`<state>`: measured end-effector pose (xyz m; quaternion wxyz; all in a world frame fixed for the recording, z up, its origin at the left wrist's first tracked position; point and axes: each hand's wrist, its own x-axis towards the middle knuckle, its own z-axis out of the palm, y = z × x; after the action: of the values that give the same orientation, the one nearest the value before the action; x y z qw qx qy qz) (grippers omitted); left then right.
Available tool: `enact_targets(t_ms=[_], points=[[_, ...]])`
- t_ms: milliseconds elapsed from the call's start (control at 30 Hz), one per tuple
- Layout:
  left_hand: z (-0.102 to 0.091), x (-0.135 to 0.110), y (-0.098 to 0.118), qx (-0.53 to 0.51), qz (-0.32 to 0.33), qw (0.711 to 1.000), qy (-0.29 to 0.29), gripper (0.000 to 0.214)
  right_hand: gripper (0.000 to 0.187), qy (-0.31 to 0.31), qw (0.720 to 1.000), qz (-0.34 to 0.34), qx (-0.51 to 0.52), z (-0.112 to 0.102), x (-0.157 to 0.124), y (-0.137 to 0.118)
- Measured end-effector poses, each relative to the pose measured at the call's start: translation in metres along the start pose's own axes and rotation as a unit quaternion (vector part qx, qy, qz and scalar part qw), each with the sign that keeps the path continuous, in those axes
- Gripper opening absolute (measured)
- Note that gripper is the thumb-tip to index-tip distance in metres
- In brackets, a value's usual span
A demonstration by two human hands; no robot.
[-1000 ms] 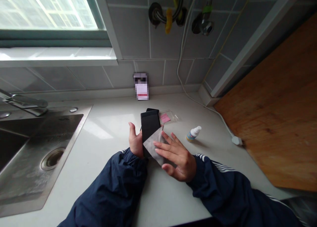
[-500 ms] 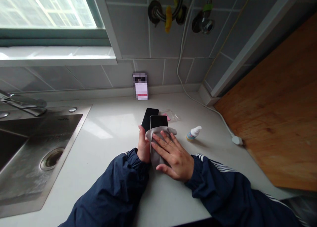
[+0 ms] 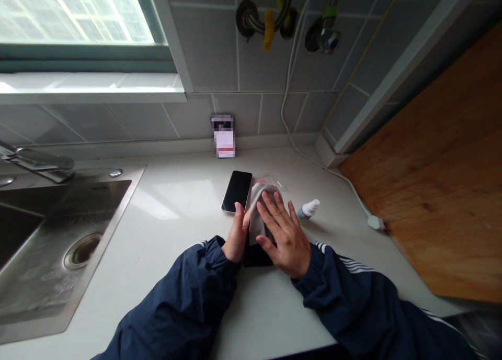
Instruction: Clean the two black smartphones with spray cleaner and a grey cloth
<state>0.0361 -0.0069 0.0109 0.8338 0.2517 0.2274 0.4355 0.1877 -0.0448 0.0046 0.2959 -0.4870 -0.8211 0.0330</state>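
**Our right hand lies spread over a grey microfibre cloth**

We have the right hand open, fingers fanned and pressing down on the cloth, with the thumb low against the lower part of the cloth. Our left hand stands on its edge just beside it, fingers together and touching the cloth's left side; we cannot tell whether it is gripping anything. Between and beneath the two hands, a black phone shows only at its lower end, below the cloth, and the cloth covers the rest of it.

Just ahead of the left hand, a second black phone lies flat and face up on the white counter, tilted slightly in its plane, with its lower corner almost at our left fingertips. Beyond the right fingertips sits a clear plastic sleeve with a pink slip inside, partly hidden by the cloth. Just right of the right hand, a small white-capped spray bottle lies on its side. Well left of both hands is a stainless steel sink.
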Motion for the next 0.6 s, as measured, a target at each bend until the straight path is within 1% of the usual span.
enact_targets(t_ms=[133,233,300,467,533,600], points=[[-0.002,0.001,0.001,-0.026,0.003,1.000,-0.003,0.069,0.067,0.005,1.000,0.020,0.003,0.000,0.001,0.001],[-0.003,0.001,0.002,-0.055,-0.011,0.998,0.004,0.076,0.064,0.005,1.000,0.010,0.009,-0.001,0.000,0.000],[-0.003,0.001,0.003,-0.064,-0.023,0.998,0.016,0.077,0.064,-0.002,1.000,-0.004,0.014,-0.001,-0.001,-0.002],[-0.008,0.001,0.009,-0.066,-0.041,0.995,0.064,0.083,0.062,-0.051,0.997,-0.061,0.018,-0.001,-0.006,-0.010],[-0.011,0.002,0.012,-0.062,-0.030,0.995,0.076,0.085,0.053,-0.051,0.994,-0.091,0.022,-0.001,-0.007,-0.012],[-0.013,0.003,0.016,-0.065,-0.008,0.994,0.090,0.085,0.043,-0.036,0.993,-0.111,0.029,-0.001,-0.008,-0.014]])
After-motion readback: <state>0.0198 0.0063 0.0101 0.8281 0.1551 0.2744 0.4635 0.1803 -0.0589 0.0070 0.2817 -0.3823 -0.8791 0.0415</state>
